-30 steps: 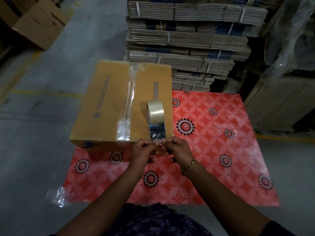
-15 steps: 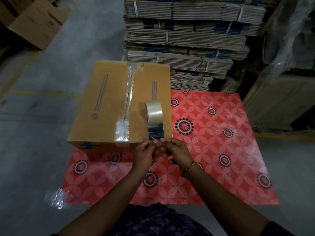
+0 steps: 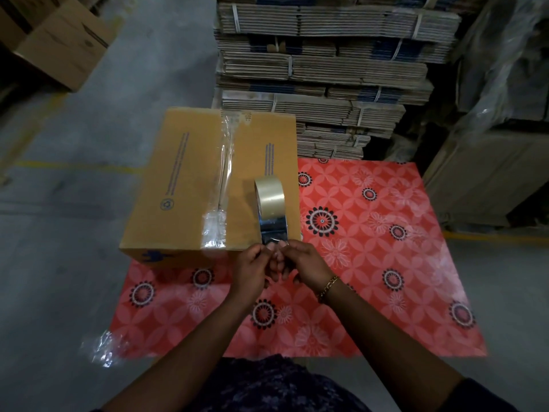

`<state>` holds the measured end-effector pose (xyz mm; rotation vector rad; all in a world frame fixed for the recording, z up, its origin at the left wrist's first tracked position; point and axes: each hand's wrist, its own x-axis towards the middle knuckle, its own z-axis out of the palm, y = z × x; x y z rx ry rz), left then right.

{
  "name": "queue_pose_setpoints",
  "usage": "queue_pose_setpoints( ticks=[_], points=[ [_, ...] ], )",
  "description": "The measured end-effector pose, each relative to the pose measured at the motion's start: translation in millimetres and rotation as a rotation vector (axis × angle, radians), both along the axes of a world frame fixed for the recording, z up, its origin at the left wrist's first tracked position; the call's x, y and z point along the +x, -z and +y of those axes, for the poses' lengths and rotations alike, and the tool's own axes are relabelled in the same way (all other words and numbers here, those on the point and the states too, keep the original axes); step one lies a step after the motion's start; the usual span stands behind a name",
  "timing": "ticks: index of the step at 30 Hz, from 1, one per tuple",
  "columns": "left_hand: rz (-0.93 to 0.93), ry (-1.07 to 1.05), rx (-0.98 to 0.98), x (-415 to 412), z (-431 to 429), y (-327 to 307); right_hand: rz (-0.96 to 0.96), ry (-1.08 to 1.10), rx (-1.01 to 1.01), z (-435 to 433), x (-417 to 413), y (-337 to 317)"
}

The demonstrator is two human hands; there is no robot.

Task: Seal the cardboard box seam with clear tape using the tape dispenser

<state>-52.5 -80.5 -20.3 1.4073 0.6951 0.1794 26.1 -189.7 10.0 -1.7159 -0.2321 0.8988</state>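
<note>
A closed cardboard box (image 3: pixel 184 185) lies on a red patterned mat, with a wrinkled strip of clear tape (image 3: pixel 223 179) along its middle seam. On the box's right flap stands the tape dispenser (image 3: pixel 271 209) with its clear roll upright and its shiny metal front toward me. My left hand (image 3: pixel 252 267) and my right hand (image 3: pixel 306 261) meet at the box's near edge. Both pinch the loose tape end (image 3: pixel 275 243) coming off the dispenser's front.
The red floral mat (image 3: pixel 371 248) covers the concrete floor under the box. Bundled flat cartons (image 3: pixel 326 69) are stacked high behind. Another box (image 3: pixel 62 46) sits far left. Crumpled clear plastic (image 3: pixel 101 349) lies at the mat's near-left corner. Wrapped goods stand at the right.
My two hands have drawn closer together at the dispenser's front, fingertips now touching over the tape end. Box and dispenser have not moved.
</note>
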Motion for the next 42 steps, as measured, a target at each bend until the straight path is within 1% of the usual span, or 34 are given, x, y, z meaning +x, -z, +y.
queue_pose_setpoints(
  ticks=[3, 6, 8, 11, 12, 13, 17, 20, 22, 24, 26, 31, 33, 35, 38, 40, 42],
  points=[
    [0.031, 0.048, -0.054, -3, 7, -3, 0.084, -0.072, -0.026, -5, 7, -4],
    [0.068, 0.111, -0.091, -6, 13, -4, 0.116, -0.125, -0.036, -10, 13, -5],
    [0.071, 0.147, -0.114, -7, 16, -6, 0.067, -0.154, -0.048, -13, 16, -3],
    [0.057, 0.172, -0.142, -8, 16, -6, -0.107, -0.159, -0.065, -15, 16, 5],
    [0.052, 0.167, -0.119, -8, 15, -5, -0.160, -0.153, -0.075, -17, 15, 8],
    [0.045, 0.158, -0.063, -9, 14, -4, -0.195, -0.143, -0.080, -18, 13, 12],
    [0.013, 0.154, 0.264, -12, 13, 8, -0.320, -0.092, -0.114, -20, 5, 28],
    [0.002, 0.133, 0.343, -12, 12, 17, -0.463, -0.019, -0.202, -17, 1, 35],
    [0.009, 0.128, 0.386, -11, 12, 21, -0.540, -0.011, -0.290, -16, 0, 37],
    [0.008, 0.139, 0.488, -11, 14, 24, -0.637, -0.032, -0.399, -15, -2, 38],
    [-0.001, 0.160, 0.614, -10, 17, 25, -0.718, -0.051, -0.467, -12, -4, 37],
    [-0.017, 0.167, 0.680, -13, 22, 27, -0.736, 0.019, -0.545, -13, -4, 32],
    [0.013, 0.175, 0.659, -16, 30, 31, -0.739, 0.085, -0.495, -16, -3, 27],
    [0.072, 0.242, 0.679, -21, 42, 39, -0.746, 0.169, -0.417, -16, -1, 21],
    [0.146, 0.342, 0.838, -34, 57, 43, -0.756, 0.195, -0.365, -6, 5, 15],
    [0.093, 0.341, 0.941, -39, 63, 35, -0.763, 0.159, -0.396, 7, 9, 12],
    [0.004, 0.334, 0.962, -37, 66, 21, -0.754, 0.129, -0.430, 22, 15, 11]
  ],
)
